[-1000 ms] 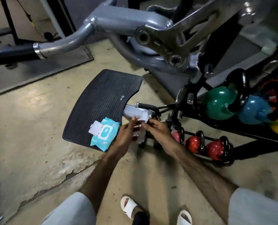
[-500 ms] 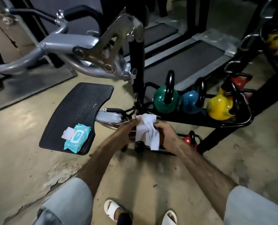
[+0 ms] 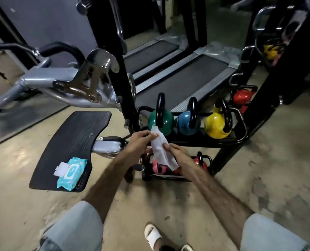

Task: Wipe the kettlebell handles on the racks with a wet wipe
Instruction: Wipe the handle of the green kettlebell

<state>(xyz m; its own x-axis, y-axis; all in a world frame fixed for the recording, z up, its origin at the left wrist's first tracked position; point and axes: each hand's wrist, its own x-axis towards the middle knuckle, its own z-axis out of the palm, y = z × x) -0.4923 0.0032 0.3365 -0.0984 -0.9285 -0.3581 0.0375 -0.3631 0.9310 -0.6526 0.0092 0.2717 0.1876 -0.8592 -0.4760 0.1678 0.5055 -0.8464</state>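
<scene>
1. A gym floor (image 3: 259, 178) of worn, patchy concrete fills the lower frame, with treadmill belts (image 3: 183, 78) running across the upper middle and a grey machine arm (image 3: 63, 82) reaching in from the upper left.
2. Centre frame, a black rack (image 3: 241, 136) carries three kettlebells on its upper shelf: green (image 3: 166, 124), blue (image 3: 185, 125) and yellow (image 3: 215, 126), each with a black handle standing up. Red kettlebells (image 3: 198, 162) sit on the shelf below, partly hidden by the hands.
3. Left of centre, a black ribbed footplate (image 3: 69, 142) holds a teal pack of wipes (image 3: 71, 173) with its white lid flipped open. Any print on the pack is too small to read.
4. The left hand (image 3: 137, 144) pinches the upper end of a white wet wipe (image 3: 162, 151) just in front of the green kettlebell, fingers closed on it.
5. The right hand (image 3: 177, 154) grips the same wipe lower down, thumb pressed on top, and the wipe hangs stretched between both hands.
6. White sandals (image 3: 153, 236) show at the bottom edge.
</scene>
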